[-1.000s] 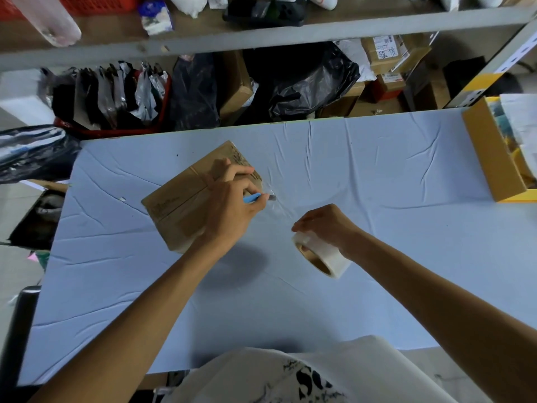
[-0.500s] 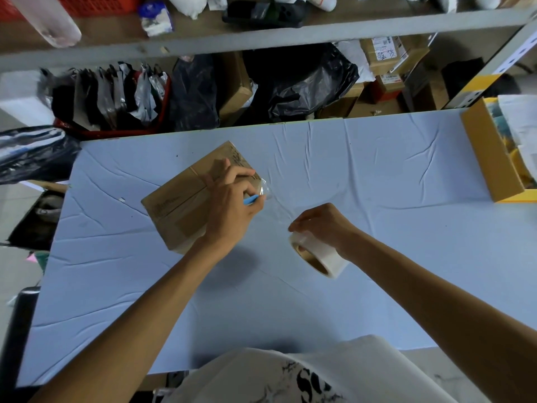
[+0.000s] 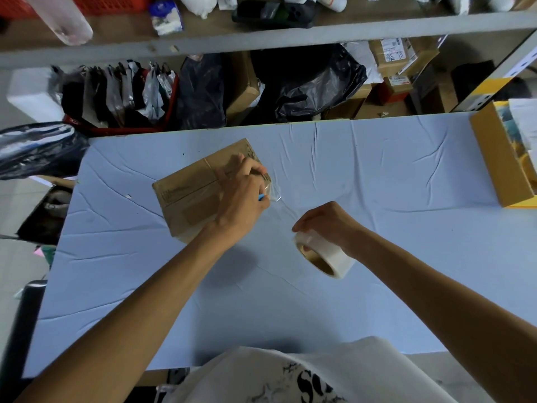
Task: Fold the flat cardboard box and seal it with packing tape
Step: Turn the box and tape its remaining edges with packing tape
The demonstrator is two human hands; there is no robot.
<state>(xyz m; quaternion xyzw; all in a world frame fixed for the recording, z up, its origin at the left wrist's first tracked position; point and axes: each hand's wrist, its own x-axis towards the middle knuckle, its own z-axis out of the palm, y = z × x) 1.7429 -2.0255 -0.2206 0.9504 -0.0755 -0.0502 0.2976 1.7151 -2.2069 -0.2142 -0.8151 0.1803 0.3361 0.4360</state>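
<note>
Pale blue cloth covers the table (image 3: pixel 392 175). Left of centre lies the cardboard box (image 3: pixel 189 190); the left hand (image 3: pixel 241 196) rests on its right end, fingers curled round a blue tool (image 3: pixel 261 197), with clear tape (image 3: pixel 274 193) sticking out just past them. Lower right of it, the right hand (image 3: pixel 328 222) grips the tape roll (image 3: pixel 328 253), apart from the box.

One wide-angle camera, worn on my head, looks forward and steeply down from close over the blue table (image 3: pixel 377 170); my left hand (image 3: pixel 241 199) and right hand (image 3: pixel 328 225) sit mid-frame, a cluttered shelf (image 3: pixel 261 39) curves along the top edge
</note>
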